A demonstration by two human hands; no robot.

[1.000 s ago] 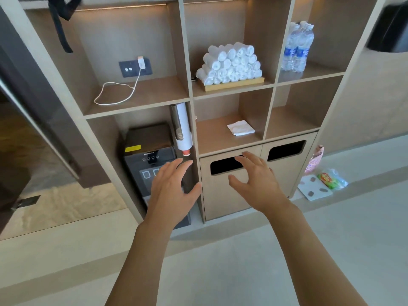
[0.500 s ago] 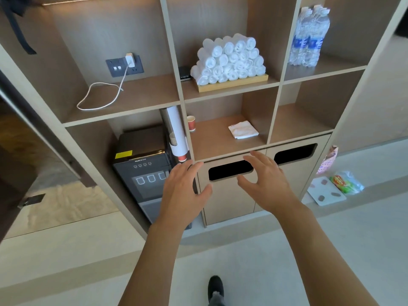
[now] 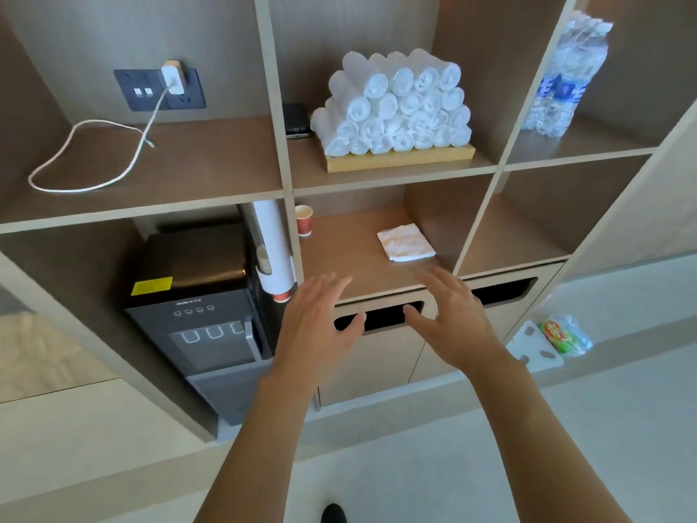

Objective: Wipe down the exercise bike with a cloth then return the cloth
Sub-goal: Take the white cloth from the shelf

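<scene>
A: Middle upper cubby: rolled towels (image 3: 396, 107) are stacked on a wooden tray (image 3: 399, 158). At 3 o'clock, water bottles (image 3: 565, 77) are shelved.

B: Below, the folded cloth (image 3: 405, 243) is laid flat, a paper cup (image 3: 303, 220) at its 9 o'clock. Left hand (image 3: 320, 334) and right hand (image 3: 452, 322) are held spread, nothing grasped, at the cloth's 6 o'clock.

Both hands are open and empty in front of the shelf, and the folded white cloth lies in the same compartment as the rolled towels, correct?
Not quite. The head view shows the folded white cloth in the compartment below the rolled towels, sharing it with a red paper cup. The left hand and right hand are indeed open and empty.
</scene>
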